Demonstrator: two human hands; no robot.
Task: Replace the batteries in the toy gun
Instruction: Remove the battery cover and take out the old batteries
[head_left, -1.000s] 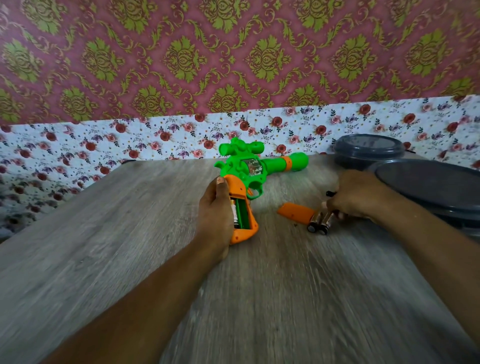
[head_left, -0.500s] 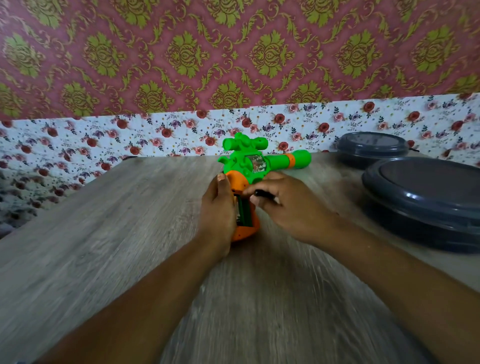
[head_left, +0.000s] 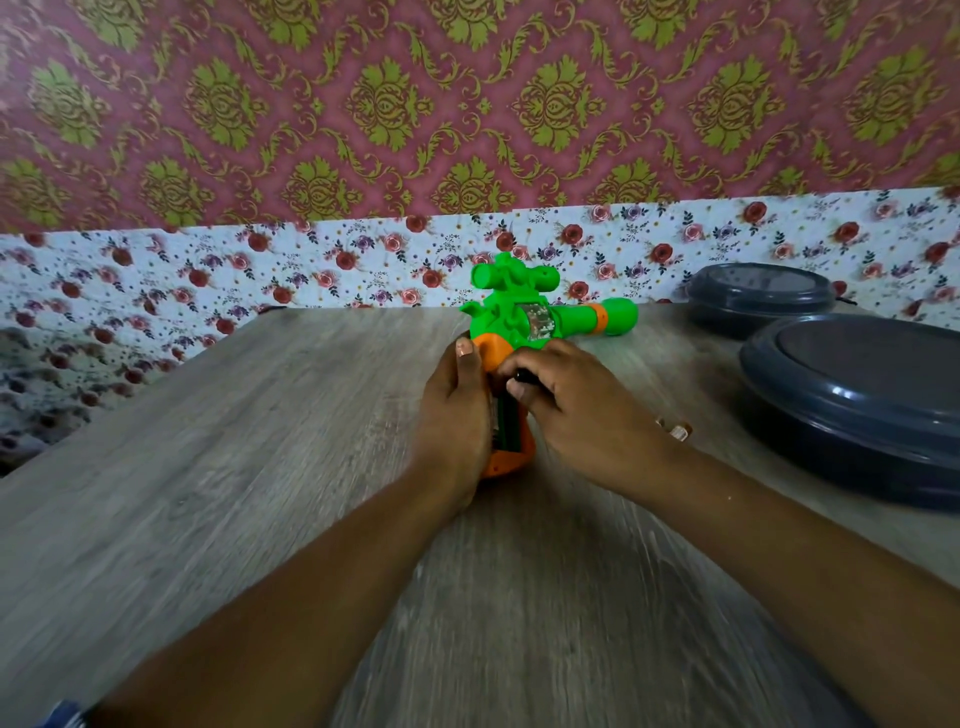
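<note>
Two hands on one toy gun (head_left: 524, 317): left hand (head_left: 457, 410) grips handle, right hand (head_left: 576, 405) pinches black battery (head_left: 523, 375).

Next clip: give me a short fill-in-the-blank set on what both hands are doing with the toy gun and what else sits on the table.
1. The toy gun has a green body and an ____ grip.
2. The ____ hand steadies the grip from the side.
3. The right hand pinches a small ____ object over the open battery compartment.
4. The two grey lidded containers stand to the ____ of the gun.

Missing words: orange; left; black; right
</note>
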